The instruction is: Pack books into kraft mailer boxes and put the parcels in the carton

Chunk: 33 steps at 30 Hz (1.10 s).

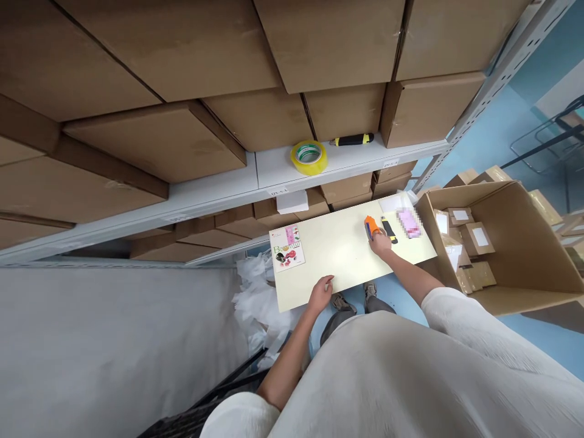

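Note:
My right hand [379, 243] is closed on an orange tape dispenser [371, 225] lying on the pale tabletop [337, 249]. A black and yellow box cutter [389, 230] lies just right of that hand. My left hand [320, 294] rests on the table's near edge with its fingers curled, and nothing shows in it. A small printed packet [287, 248] with red and green marks lies at the table's left end. A pink item [409, 222] and a white sheet [396, 202] sit at the right end.
An open cardboard box [520, 243] with several small labelled parcels stands to the right. The white shelf [274, 173] behind holds a yellow tape roll [309, 157], a second cutter [352, 140] and large cartons. White plastic wrap [255, 298] lies left of the table.

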Each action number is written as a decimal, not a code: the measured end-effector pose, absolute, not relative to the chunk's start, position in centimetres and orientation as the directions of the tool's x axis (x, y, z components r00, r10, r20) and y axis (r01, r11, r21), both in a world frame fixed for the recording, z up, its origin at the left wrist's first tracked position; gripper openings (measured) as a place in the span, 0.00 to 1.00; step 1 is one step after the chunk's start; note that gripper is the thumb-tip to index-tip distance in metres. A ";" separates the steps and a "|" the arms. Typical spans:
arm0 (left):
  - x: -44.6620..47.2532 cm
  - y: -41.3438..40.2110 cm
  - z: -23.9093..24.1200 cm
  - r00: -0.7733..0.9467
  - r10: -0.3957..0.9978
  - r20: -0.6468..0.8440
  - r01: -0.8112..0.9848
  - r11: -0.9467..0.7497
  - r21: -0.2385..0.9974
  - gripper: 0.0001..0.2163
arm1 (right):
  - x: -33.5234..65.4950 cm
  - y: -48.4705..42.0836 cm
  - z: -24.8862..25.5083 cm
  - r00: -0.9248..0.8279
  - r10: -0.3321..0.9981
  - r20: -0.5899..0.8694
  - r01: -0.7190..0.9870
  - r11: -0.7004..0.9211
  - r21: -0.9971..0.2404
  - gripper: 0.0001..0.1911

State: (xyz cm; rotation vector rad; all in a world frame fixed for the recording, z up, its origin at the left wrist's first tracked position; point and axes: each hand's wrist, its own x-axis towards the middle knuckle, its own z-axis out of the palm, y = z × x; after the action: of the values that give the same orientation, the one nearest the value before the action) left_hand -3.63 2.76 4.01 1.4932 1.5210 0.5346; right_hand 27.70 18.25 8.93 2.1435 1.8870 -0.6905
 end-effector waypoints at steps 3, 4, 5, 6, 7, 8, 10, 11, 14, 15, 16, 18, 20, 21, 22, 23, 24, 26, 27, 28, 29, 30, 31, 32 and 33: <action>-3.2 2.9 4.3 0.114 0.950 -0.291 0.541 0.186 0.820 0.16 | 28.2 18.6 9.9 0.082 0.893 -0.443 0.977 -0.161 -0.142 0.21; -3.0 3.0 4.4 0.099 0.953 -0.285 0.537 0.190 0.822 0.16 | 28.4 18.8 10.2 0.075 0.899 -0.431 0.979 -0.148 -0.139 0.21; -2.8 3.1 4.5 0.082 0.957 -0.277 0.533 0.193 0.824 0.16 | 28.6 19.0 10.6 0.064 0.906 -0.419 0.982 -0.133 -0.137 0.21; -2.7 3.3 4.7 0.061 0.962 -0.267 0.528 0.196 0.826 0.15 | 28.7 19.3 10.9 0.051 0.912 -0.407 0.984 -0.115 -0.136 0.21; -2.6 3.4 4.8 0.037 0.966 -0.258 0.522 0.201 0.829 0.15 | 28.8 19.6 11.3 0.032 0.918 -0.395 0.986 -0.094 -0.137 0.21; -2.6 3.5 5.0 0.009 0.968 -0.249 0.514 0.209 0.832 0.15 | 28.9 20.0 11.6 0.009 0.924 -0.383 0.988 -0.068 -0.141 0.21; -2.6 3.7 5.3 -0.054 0.970 -0.236 0.496 0.231 0.837 0.15 | 28.8 20.7 12.1 -0.050 0.931 -0.362 0.988 -0.007 -0.153 0.20; -2.6 3.7 5.6 -0.088 0.969 -0.230 0.487 0.243 0.839 0.15 | 28.6 20.9 12.4 -0.081 0.932 -0.354 0.987 0.026 -0.158 0.20; -2.8 3.0 6.2 -0.179 0.963 -0.204 0.457 0.264 0.849 0.15 | 27.5 21.1 13.1 -0.177 0.923 -0.342 0.977 0.123 -0.174 0.19; -2.9 2.5 6.4 -0.204 0.959 -0.196 0.445 0.269 0.854 0.15 | 26.8 21.0 13.4 -0.209 0.917 -0.340 0.971 0.155 -0.180 0.19; -3.0 2.0 6.6 -0.230 0.955 -0.189 0.434 0.274 0.858 0.15 | 26.1 20.8 13.7 -0.242 0.910 -0.337 0.964 0.187 -0.188 0.19; -3.4 0.5 6.9 -0.281 0.943 -0.179 0.417 0.288 0.862 0.15 | 24.5 20.2 14.2 -0.310 0.890 -0.334 0.946 0.253 -0.205 0.19; -4.0 -1.2 7.0 -0.331 0.928 -0.173 0.403 0.305 0.863 0.16 | 22.5 19.5 14.6 -0.375 0.864 -0.335 0.923 0.315 -0.221 0.19; -4.5 -2.1 7.0 -0.355 0.919 -0.170 0.396 0.312 0.864 0.15 | 21.4 19.1 14.7 -0.404 0.852 -0.334 0.912 0.344 -0.226 0.19; -5.0 -3.0 6.9 -0.379 0.910 -0.166 0.389 0.320 0.864 0.15 | 20.3 18.7 14.9 -0.430 0.839 -0.332 0.900 0.371 -0.229 0.19; -5.6 -4.0 6.9 -0.403 0.900 -0.163 0.381 0.328 0.864 0.15 | 19.2 18.2 15.0 -0.456 0.827 -0.328 0.888 0.397 -0.231 0.18; -6.3 -5.0 6.8 -0.426 0.890 -0.162 0.374 0.337 0.864 0.15 | 18.0 17.8 15.1 -0.479 0.817 -0.322 0.876 0.422 -0.232 0.18; -7.8 -7.2 6.7 -0.466 0.869 -0.167 0.355 0.357 0.864 0.15 | 15.5 16.6 15.3 -0.519 0.796 -0.311 0.854 0.465 -0.235 0.17; -8.5 -8.3 6.6 -0.483 0.859 -0.171 0.344 0.366 0.865 0.15 | 14.2 15.9 15.4 -0.537 0.785 -0.309 0.843 0.484 -0.237 0.17; -9.2 -9.5 6.6 -0.496 0.850 -0.174 0.334 0.372 0.866 0.16 | 12.9 15.2 15.5 -0.554 0.773 -0.308 0.832 0.500 -0.241 0.17; -9.9 -10.6 6.5 -0.509 0.843 -0.176 0.324 0.377 0.868 0.16 | 11.6 14.4 15.5 -0.570 0.761 -0.309 0.821 0.516 -0.245 0.17; -10.6 -11.8 6.5 -0.522 0.835 -0.175 0.317 0.380 0.869 0.16 | 10.3 13.5 15.5 -0.586 0.749 -0.310 0.810 0.530 -0.251 0.17; -11.2 -12.9 6.5 -0.535 0.827 -0.173 0.311 0.383 0.870 0.16 | 9.0 12.6 15.4 -0.601 0.736 -0.311 0.799 0.543 -0.259 0.17; -11.7 -14.0 6.5 -0.549 0.818 -0.169 0.306 0.385 0.871 0.17 | 7.7 11.7 15.3 -0.614 0.725 -0.311 0.789 0.553 -0.267 0.17; -12.2 -15.1 6.4 -0.565 0.809 -0.165 0.302 0.388 0.871 0.17 | 6.4 10.8 15.2 -0.627 0.714 -0.311 0.779 0.564 -0.275 0.16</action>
State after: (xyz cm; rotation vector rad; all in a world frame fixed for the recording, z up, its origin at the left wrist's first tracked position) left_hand -12.24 -15.08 6.44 0.9481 2.0634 1.1205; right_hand 6.41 10.77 15.21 1.2657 2.6296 -0.5854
